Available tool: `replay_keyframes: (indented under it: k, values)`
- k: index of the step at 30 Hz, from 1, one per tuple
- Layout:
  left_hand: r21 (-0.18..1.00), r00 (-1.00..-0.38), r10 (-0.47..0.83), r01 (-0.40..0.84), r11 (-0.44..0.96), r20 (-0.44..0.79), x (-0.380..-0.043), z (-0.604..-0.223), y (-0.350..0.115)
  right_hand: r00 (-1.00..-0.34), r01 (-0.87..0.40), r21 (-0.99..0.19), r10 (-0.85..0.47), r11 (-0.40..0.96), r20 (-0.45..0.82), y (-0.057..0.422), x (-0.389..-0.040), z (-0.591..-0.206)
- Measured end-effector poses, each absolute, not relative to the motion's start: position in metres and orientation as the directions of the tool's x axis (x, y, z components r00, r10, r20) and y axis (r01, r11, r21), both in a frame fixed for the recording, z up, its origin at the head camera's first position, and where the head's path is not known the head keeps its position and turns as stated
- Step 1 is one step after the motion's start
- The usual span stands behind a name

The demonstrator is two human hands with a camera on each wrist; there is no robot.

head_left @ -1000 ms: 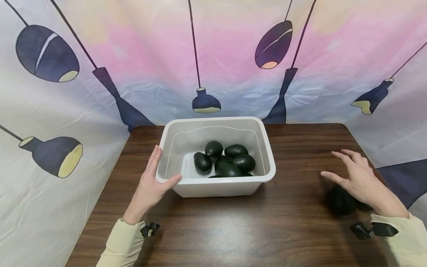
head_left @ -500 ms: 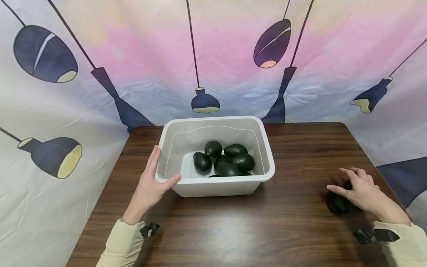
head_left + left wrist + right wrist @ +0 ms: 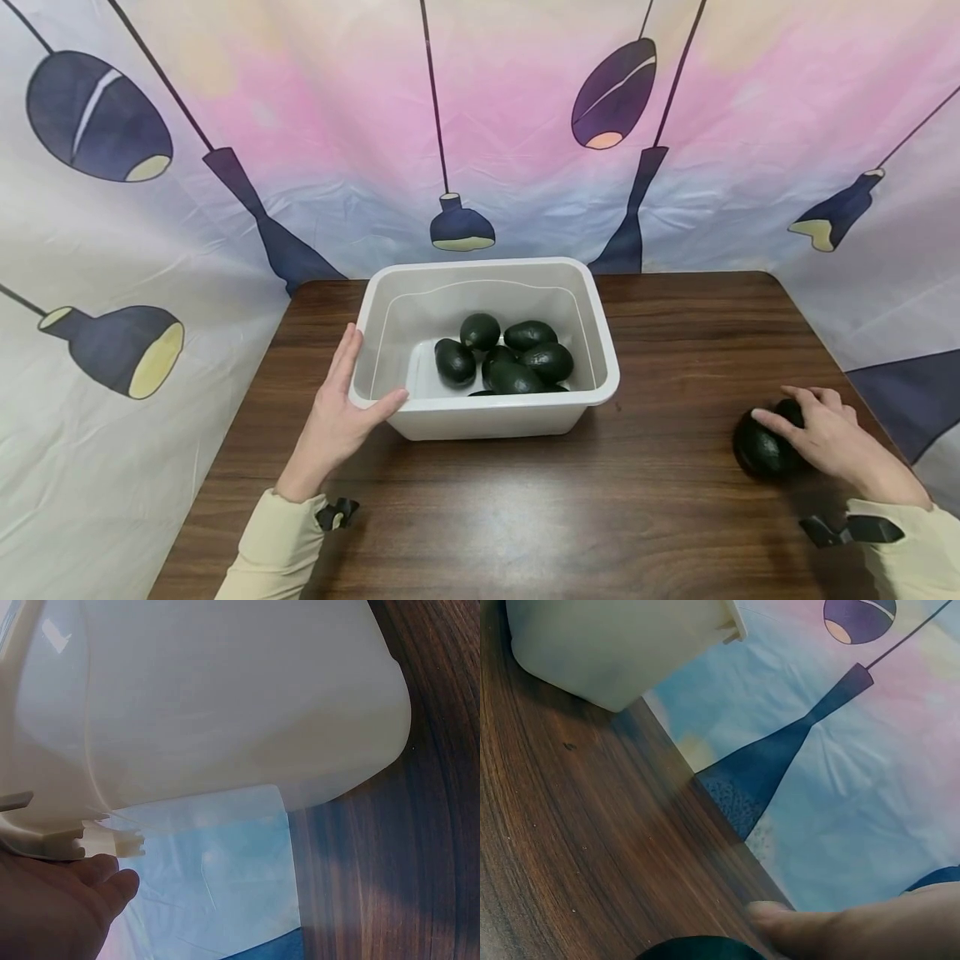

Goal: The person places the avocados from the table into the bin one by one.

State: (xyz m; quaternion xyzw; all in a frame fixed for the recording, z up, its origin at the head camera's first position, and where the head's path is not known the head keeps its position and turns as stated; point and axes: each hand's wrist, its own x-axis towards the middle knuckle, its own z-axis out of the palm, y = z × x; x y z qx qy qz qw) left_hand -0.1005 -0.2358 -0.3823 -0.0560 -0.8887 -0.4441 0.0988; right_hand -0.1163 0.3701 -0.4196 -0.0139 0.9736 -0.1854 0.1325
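Observation:
A light grey plastic bin [image 3: 480, 423] stands on the table, with several dark green avocados [image 3: 514, 377] inside. My left hand [image 3: 337, 421] rests at its near left corner, thumb on the front rim and straight fingers along the outer left side; the left wrist view shows fingertips [image 3: 120, 885] under the rim. At the right, my right hand [image 3: 828, 437] curls thumb and fingers about a dark avocado [image 3: 790, 411], partly hidden by the hand. Another avocado [image 3: 761, 450] lies just in front of it. The right wrist view catches only a finger and a dark avocado's top [image 3: 701, 949].
The brown wood-grain table [image 3: 570, 508] ends at the back against a hanging cloth [image 3: 517, 150] printed with lamps. That cloth also runs along both sides. Bare wood lies between the bin and the right hand.
My right hand has come down and slightly right onto the avocados, its fingers closing in about one. The left hand and the bin have stayed in place.

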Motion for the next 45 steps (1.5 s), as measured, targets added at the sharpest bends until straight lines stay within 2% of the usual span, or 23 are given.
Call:
replay_keyframes:
  k: [5,19,26,45]
  values:
    - [0.781,-0.975,0.014,0.186,0.595,0.222,-0.100,-0.381,-0.235,-0.979,-0.018,-0.365,-0.091,0.931,-0.184,0.377,-0.115,-0.424]
    - [0.780,-0.974,0.004,0.184,0.597,0.227,-0.099,-0.382,-0.235,-0.971,0.028,-0.358,-0.059,0.933,-0.232,0.388,-0.117,-0.429]
    - [0.787,-0.974,0.010,0.188,0.588,0.226,-0.099,-0.381,-0.235,-0.974,0.019,-0.352,-0.062,0.936,-0.217,0.389,-0.117,-0.427]
    - [0.784,-0.973,0.010,0.193,0.590,0.232,-0.100,-0.380,-0.235,-1.000,-0.026,-0.343,-0.024,0.939,0.010,0.357,-0.125,-0.388]
